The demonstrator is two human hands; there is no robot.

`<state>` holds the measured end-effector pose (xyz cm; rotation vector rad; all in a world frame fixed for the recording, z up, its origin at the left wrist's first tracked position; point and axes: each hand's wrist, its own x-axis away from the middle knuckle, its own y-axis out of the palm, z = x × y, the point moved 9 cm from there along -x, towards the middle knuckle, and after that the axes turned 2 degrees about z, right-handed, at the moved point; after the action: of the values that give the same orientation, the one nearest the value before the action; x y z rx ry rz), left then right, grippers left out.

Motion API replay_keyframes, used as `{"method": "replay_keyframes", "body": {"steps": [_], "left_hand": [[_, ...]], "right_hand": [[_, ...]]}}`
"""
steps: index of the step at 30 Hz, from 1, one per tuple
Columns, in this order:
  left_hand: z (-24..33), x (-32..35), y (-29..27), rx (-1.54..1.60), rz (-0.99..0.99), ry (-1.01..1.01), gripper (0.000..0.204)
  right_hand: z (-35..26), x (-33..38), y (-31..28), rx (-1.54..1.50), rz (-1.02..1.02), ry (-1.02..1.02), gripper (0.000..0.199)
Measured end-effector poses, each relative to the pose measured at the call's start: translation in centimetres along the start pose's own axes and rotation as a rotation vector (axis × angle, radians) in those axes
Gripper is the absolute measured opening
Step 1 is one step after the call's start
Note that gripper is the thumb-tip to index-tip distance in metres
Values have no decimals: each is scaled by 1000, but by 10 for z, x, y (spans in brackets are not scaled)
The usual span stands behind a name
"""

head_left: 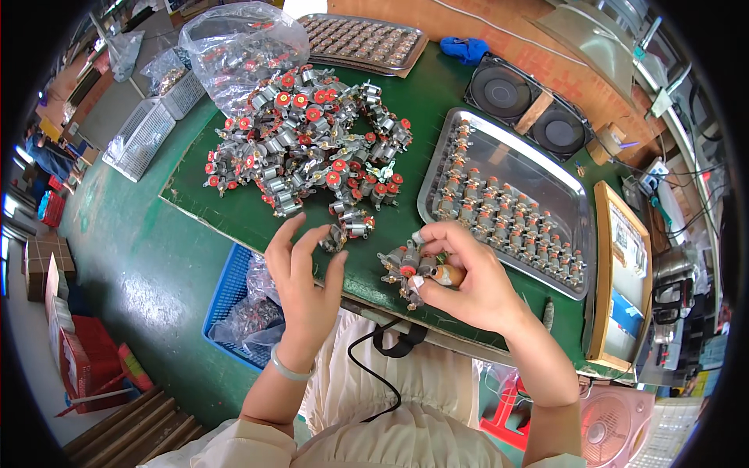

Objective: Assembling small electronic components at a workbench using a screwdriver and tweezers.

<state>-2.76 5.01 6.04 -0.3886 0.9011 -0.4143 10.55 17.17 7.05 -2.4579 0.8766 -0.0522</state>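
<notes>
Watching from my remote seat: left hand (306,300) released, fingers parted, thumb and index either side of loose red-capped metal component (334,237); whether they touch it I cannot tell. Right hand (485,290) grasping bunch of components (407,264) near front edge of green tabletop (360,271), thumb and index curled around it. I see big component pile (273,148) behind left hand, clear plastic bag (222,39) just beyond. Metal tray (538,168) beyond right hand carries components in rows. Blue basket (221,295) below tabletop, left.
</notes>
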Motion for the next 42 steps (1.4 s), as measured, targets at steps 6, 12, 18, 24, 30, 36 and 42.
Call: {"method": "replay_keyframes", "body": {"steps": [6, 12, 18, 24, 30, 36, 42], "left_hand": [[31, 18, 41, 619, -451, -4, 46], [33, 25, 58, 935, -627, -163, 42], [38, 24, 53, 681, -494, -104, 40], [15, 28, 47, 759, -351, -301, 43], [25, 23, 32, 182, -391, 149, 38], [24, 21, 8, 139, -109, 119, 29], [60, 38, 43, 82, -399, 302, 30]], "right_hand": [[6, 16, 0, -72, -44, -62, 55], [-24, 26, -1, 291, -14, -376, 59], [-22, 30, -8, 384, 186, -373, 52], [3, 43, -5, 252, 230, -157, 53], [19, 61, -5, 292, 186, -87, 49], [19, 70, -10, 359, 123, -40, 40], [9, 52, -5, 382, 175, -32, 41]]}}
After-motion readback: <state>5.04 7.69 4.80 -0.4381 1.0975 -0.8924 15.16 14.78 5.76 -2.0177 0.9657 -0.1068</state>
